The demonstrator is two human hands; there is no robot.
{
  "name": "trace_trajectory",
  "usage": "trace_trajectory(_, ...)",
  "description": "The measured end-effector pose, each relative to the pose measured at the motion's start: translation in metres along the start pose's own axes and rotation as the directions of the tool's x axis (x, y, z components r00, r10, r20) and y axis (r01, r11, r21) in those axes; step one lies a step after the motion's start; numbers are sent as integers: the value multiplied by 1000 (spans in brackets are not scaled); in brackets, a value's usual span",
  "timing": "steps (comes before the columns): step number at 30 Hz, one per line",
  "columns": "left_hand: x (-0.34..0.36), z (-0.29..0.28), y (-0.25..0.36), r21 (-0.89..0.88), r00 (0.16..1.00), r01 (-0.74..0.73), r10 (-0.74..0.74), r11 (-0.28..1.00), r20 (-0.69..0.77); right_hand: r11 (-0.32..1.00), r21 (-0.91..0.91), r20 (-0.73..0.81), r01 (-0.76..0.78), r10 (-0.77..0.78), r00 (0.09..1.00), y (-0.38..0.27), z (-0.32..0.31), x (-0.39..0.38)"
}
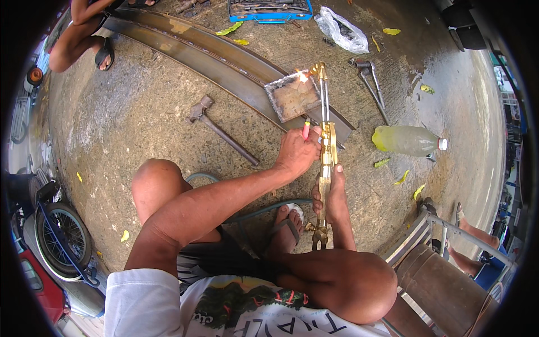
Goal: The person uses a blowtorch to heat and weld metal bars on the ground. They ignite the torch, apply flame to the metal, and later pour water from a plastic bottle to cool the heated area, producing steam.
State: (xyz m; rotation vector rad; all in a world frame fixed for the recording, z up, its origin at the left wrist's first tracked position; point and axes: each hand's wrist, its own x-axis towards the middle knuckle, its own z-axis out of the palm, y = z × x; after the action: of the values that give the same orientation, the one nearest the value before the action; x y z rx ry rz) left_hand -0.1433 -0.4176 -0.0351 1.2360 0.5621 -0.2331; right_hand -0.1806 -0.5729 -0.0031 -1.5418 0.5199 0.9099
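Observation:
A brass cutting torch (pixel 325 135) points away from me, its head at the far end beside a small flame (pixel 303 77). My right hand (pixel 335 196) is wrapped round its knurled handle. My left hand (pixel 298 150) is closed at the torch's valve end, with a small pink lighter (pixel 306 131) sticking up from the fingers; whether the fingertips also grip a valve knob I cannot tell. Below the torch head lies a square metal plate (pixel 293 96) with rough, melted-looking edges, resting across long steel beams (pixel 224 68).
A hammer (pixel 223 130) lies to the left. At right are a ratchet wrench (pixel 370 84), a bottle of yellowish liquid (pixel 409 140) and a plastic bag (pixel 341 31). A blue tool case (pixel 269 11) sits far ahead. A hose (pixel 258 211) runs by my foot. Another person (pixel 78 39) crouches far left.

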Motion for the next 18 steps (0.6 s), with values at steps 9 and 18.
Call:
trace_trajectory(9, 5, -2, 3, 17, 1000, 2, -2, 1000, -7, 1000, -2, -13, 12, -12, 1000, -5, 3, 4)
trace_trajectory(18, 4, -1, 5, 29, 1000, 3, -3, 1000, -10, 1000, 6, -28, 10, -10, 1000, -3, 3, 5)
